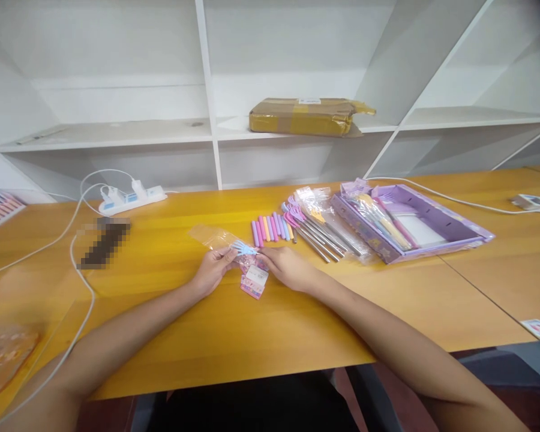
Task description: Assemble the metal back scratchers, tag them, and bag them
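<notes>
My left hand (212, 269) is closed, pinching a clear plastic bag (207, 236) between thumb and fingers. A light blue, hand-shaped back scratcher head (244, 248) lies across the bag between my hands; whether it is inside the bag is unclear. My right hand (288, 267) is closed at the other end of this blue scratcher, its fingers partly hiding it. Just below my fingers lie small pink and white printed cards (253, 282). Beyond them is a row of pink, purple, blue and yellow handle tubes (272, 228). Several metal-rod back scratchers (315, 233) lie to the right.
A purple open box (436, 249) at the right holds wrapped scratchers. On the left are a white power strip (134, 200), loose cables (91, 294) and a blurred dark object (104, 243). A taped cardboard parcel (302, 116) sits on the white shelf behind.
</notes>
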### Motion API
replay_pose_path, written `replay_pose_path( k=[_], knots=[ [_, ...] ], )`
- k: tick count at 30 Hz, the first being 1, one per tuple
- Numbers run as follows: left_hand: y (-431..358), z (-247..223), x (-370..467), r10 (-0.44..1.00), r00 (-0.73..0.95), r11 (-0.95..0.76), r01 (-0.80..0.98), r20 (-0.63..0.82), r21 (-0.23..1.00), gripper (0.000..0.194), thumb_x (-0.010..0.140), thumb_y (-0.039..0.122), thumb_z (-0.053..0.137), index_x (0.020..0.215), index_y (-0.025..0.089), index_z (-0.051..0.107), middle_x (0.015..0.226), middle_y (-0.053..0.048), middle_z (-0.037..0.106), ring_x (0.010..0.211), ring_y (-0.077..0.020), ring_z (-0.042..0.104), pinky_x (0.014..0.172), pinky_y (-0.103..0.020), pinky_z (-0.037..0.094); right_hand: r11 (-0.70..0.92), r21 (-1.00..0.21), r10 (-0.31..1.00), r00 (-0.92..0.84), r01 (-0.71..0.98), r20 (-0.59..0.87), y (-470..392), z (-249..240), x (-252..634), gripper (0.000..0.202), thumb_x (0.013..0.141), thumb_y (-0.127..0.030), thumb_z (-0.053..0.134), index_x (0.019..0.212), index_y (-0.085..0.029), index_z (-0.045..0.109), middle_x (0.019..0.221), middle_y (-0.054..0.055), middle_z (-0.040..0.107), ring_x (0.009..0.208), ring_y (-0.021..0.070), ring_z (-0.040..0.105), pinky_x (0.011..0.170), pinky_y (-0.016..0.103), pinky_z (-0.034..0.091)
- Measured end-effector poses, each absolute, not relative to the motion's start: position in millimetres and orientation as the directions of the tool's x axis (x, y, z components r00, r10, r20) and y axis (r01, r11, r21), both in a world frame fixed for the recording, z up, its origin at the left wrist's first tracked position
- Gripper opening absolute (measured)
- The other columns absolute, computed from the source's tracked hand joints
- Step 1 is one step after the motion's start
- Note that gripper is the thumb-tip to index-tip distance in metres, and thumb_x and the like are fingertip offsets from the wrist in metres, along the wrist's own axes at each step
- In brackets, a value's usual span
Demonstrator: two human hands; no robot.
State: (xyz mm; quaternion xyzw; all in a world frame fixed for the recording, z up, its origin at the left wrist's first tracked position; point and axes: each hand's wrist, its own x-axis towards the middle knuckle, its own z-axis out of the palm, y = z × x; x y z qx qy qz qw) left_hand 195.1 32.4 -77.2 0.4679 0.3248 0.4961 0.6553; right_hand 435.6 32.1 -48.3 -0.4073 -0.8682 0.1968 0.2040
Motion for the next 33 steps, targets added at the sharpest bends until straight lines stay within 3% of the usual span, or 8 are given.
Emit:
replay_pose_path(
  k=[6, 12, 14, 18, 23, 28, 33],
  knots=[
    [34, -76, 195, 0.985, 0.170, 0.088, -0.434, -0.014, 0.896, 0.035, 0.080, 0.046, 0.087, 0.089, 0.013, 0.079, 0.093, -0.009, 0.080, 0.085, -0.0175, 0.073, 0.080, -0.028, 0.060, 0.518, -0.552, 0.828, -0.545, 0.654, 0.132, 23, -42, 429, 0.045, 0.109, -0.041, 0.046, 0.149, -0.021, 0.048, 0.088, 0.006, 0.074, 0.072, 0.0220, 0.065, 0.066, 0.030, 0.042],
    [50, -74, 183, 0.992, -0.110, -0.008, -0.583, -0.069, 0.813, 0.030, 0.078, 0.040, 0.090, 0.085, 0.015, 0.074, 0.086, -0.002, 0.078, 0.078, -0.0113, 0.072, 0.076, -0.022, 0.060, 0.546, -0.647, 0.784, -0.595, 0.531, 0.173, 34, -39, 444, 0.029, 0.107, -0.035, 0.046, 0.126, -0.021, 0.063, 0.108, 0.009, 0.075, 0.091, 0.0221, 0.068, 0.079, 0.032, 0.048],
    [53, -73, 180, 0.992, -0.100, 0.007, -0.590, -0.082, 0.807, 0.029, 0.079, 0.038, 0.090, 0.086, 0.016, 0.073, 0.086, -0.001, 0.078, 0.079, -0.0111, 0.073, 0.077, -0.023, 0.060, 0.542, -0.665, 0.785, -0.593, 0.515, 0.181, 40, -41, 448, 0.030, 0.107, -0.033, 0.045, 0.126, -0.021, 0.064, 0.103, 0.008, 0.075, 0.087, 0.0210, 0.068, 0.079, 0.032, 0.049],
    [49, -74, 182, 0.996, -0.030, 0.050, -0.558, -0.080, 0.829, 0.028, 0.077, 0.036, 0.091, 0.085, 0.015, 0.073, 0.085, -0.003, 0.079, 0.079, -0.0129, 0.074, 0.080, -0.026, 0.061, 0.490, -0.719, 0.801, -0.579, 0.493, 0.149, 40, -47, 445, 0.047, 0.105, -0.035, 0.049, 0.150, -0.020, 0.050, 0.084, 0.003, 0.073, 0.074, 0.0193, 0.065, 0.071, 0.030, 0.050],
    [34, -73, 189, 0.988, 0.147, 0.115, -0.466, -0.051, 0.877, 0.030, 0.081, 0.040, 0.087, 0.091, 0.013, 0.078, 0.101, -0.010, 0.082, 0.093, -0.0193, 0.076, 0.088, -0.030, 0.061, 0.482, -0.730, 0.810, -0.564, 0.486, 0.159, 26, -53, 423, 0.061, 0.105, -0.033, 0.051, 0.163, -0.021, 0.036, 0.082, 0.002, 0.072, 0.071, 0.0177, 0.062, 0.070, 0.029, 0.048],
    [37, -71, 188, 0.992, 0.120, 0.085, -0.491, -0.029, 0.867, 0.027, 0.083, 0.040, 0.086, 0.090, 0.015, 0.077, 0.096, -0.007, 0.081, 0.094, -0.0185, 0.076, 0.087, -0.029, 0.061, 0.404, -0.886, 0.803, -0.553, 0.228, 0.224, 22, -52, 414, 0.060, 0.102, -0.034, 0.056, 0.158, -0.025, 0.035, 0.100, 0.004, 0.071, 0.077, 0.0153, 0.063, 0.072, 0.029, 0.052],
    [51, -72, 180, 0.997, 0.015, 0.070, -0.580, -0.075, 0.811, 0.026, 0.084, 0.039, 0.085, 0.089, 0.016, 0.073, 0.093, -0.004, 0.080, 0.093, -0.0154, 0.076, 0.086, -0.025, 0.060, 0.141, -0.990, 0.806, -0.579, -0.017, 0.125, 28, -44, 427, 0.036, 0.094, -0.043, 0.072, 0.119, -0.021, 0.059, 0.101, 0.004, 0.070, 0.081, 0.0143, 0.065, 0.069, 0.028, 0.055]
  ],
)
